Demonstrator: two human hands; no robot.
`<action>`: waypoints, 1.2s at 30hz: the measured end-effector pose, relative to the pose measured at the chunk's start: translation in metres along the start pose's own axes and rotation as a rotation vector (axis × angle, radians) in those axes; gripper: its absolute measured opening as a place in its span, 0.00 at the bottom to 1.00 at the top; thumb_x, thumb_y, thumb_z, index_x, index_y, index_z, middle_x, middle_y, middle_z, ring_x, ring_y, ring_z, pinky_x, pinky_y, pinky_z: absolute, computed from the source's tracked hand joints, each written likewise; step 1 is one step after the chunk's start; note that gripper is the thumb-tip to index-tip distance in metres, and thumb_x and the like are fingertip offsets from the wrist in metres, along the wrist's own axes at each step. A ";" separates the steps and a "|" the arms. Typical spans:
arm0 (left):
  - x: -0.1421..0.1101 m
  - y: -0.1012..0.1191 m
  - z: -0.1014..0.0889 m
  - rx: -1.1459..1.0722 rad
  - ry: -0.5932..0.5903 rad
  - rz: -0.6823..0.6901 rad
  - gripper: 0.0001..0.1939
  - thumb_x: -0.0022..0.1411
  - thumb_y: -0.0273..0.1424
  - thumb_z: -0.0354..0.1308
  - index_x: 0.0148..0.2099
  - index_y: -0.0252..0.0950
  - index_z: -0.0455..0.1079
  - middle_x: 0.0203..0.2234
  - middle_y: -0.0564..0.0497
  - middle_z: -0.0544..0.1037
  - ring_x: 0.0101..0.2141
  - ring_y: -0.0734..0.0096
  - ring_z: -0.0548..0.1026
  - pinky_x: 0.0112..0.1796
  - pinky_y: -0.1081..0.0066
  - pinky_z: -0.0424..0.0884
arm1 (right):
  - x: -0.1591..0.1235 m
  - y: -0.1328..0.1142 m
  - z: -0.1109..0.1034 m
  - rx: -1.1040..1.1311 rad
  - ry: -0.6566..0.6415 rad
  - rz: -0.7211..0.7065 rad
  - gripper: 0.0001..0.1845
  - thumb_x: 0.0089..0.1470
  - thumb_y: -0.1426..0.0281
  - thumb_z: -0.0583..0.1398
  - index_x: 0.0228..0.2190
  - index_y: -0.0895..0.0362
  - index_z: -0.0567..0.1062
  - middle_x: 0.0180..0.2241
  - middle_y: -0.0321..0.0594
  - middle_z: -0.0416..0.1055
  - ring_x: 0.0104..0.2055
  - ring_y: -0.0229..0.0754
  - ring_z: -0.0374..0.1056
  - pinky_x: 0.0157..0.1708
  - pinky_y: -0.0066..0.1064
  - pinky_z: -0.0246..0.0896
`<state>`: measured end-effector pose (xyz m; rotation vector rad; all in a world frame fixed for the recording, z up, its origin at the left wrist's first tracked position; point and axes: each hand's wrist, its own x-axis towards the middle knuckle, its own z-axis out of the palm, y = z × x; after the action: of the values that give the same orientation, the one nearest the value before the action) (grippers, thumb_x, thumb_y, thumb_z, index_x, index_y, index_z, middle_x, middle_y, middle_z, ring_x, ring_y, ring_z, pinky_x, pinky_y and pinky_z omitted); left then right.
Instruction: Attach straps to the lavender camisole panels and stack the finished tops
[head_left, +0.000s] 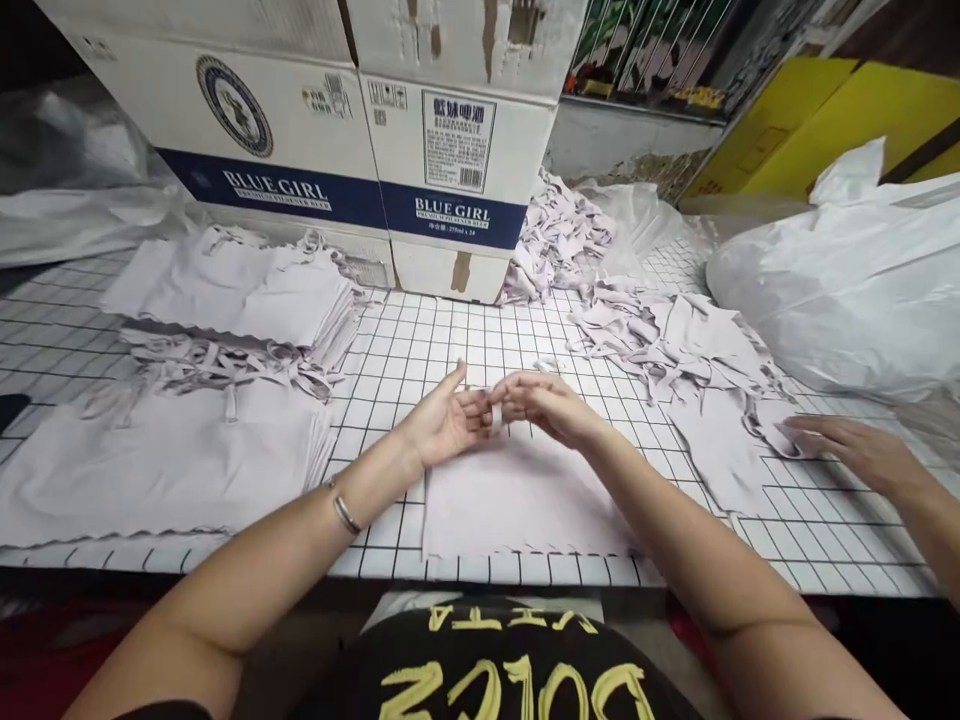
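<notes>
Flat on the table in front of me lies a pale pink garment (517, 505), its hem towards me. Over its far edge, a thin pale strap (496, 418) hangs between my two hands. My right hand (551, 405) is bent over with its fingertips closed on this strap. Palm up beside it, my left hand (450, 422) has its thumb stretched away and its fingers extended, their tips close to the strap. Whether the left fingertips touch the strap I cannot tell.
Stacked pale garments (165, 450) fill the left side. Cardboard boxes (450, 230) stand behind. To the right are a loose pile of garments (690, 345) and a plastic bag (832, 280). Another person's hand (855, 450) reaches in at the right, beside a garment.
</notes>
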<state>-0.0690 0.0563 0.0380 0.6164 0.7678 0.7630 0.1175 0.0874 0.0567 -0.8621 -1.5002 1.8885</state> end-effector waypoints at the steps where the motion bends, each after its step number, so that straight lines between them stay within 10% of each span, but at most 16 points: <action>1: 0.003 -0.001 -0.001 -0.056 0.001 -0.005 0.22 0.65 0.48 0.51 0.39 0.33 0.71 0.39 0.41 0.79 0.39 0.65 0.77 0.45 0.62 0.73 | -0.015 0.009 0.006 0.039 0.008 0.027 0.11 0.51 0.63 0.64 0.32 0.56 0.71 0.32 0.40 0.76 0.33 0.40 0.73 0.39 0.37 0.68; 4: 0.008 -0.008 -0.002 -0.159 0.032 -0.022 0.05 0.62 0.30 0.59 0.37 0.33 0.72 0.36 0.45 0.79 0.36 0.69 0.77 0.43 0.66 0.74 | -0.041 0.033 0.016 0.146 0.068 0.101 0.18 0.45 0.66 0.70 0.34 0.54 0.68 0.29 0.37 0.76 0.34 0.42 0.74 0.38 0.37 0.68; 9: 0.015 -0.005 -0.007 0.002 0.088 0.049 0.06 0.57 0.31 0.63 0.37 0.35 0.73 0.36 0.46 0.79 0.37 0.70 0.75 0.40 0.69 0.71 | -0.050 0.040 0.016 0.090 -0.072 0.378 0.20 0.40 0.64 0.72 0.34 0.60 0.73 0.28 0.41 0.77 0.30 0.38 0.73 0.36 0.35 0.67; 19: -0.012 -0.055 -0.003 1.517 0.347 0.372 0.16 0.57 0.45 0.61 0.37 0.37 0.69 0.37 0.46 0.76 0.42 0.54 0.67 0.45 0.54 0.54 | -0.024 0.034 -0.016 -0.034 0.219 0.285 0.16 0.39 0.61 0.71 0.24 0.60 0.76 0.27 0.40 0.74 0.28 0.34 0.66 0.24 0.26 0.55; 28: -0.006 -0.060 0.009 1.517 0.295 0.245 0.04 0.60 0.32 0.59 0.34 0.37 0.69 0.36 0.50 0.76 0.44 0.57 0.67 0.43 0.58 0.51 | -0.027 0.048 -0.022 0.025 0.257 0.285 0.18 0.39 0.62 0.71 0.25 0.60 0.72 0.20 0.34 0.68 0.20 0.30 0.56 0.19 0.26 0.44; 36: -0.011 -0.068 0.008 1.377 0.391 0.241 0.07 0.61 0.38 0.60 0.34 0.41 0.76 0.35 0.53 0.78 0.45 0.59 0.67 0.46 0.55 0.49 | -0.035 0.062 -0.011 -0.400 0.282 0.066 0.13 0.44 0.63 0.67 0.24 0.58 0.72 0.26 0.36 0.69 0.30 0.36 0.62 0.33 0.32 0.58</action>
<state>-0.0430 0.0072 -0.0027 1.8461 1.5950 0.4783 0.1453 0.0544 -0.0009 -1.3116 -1.7085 1.4517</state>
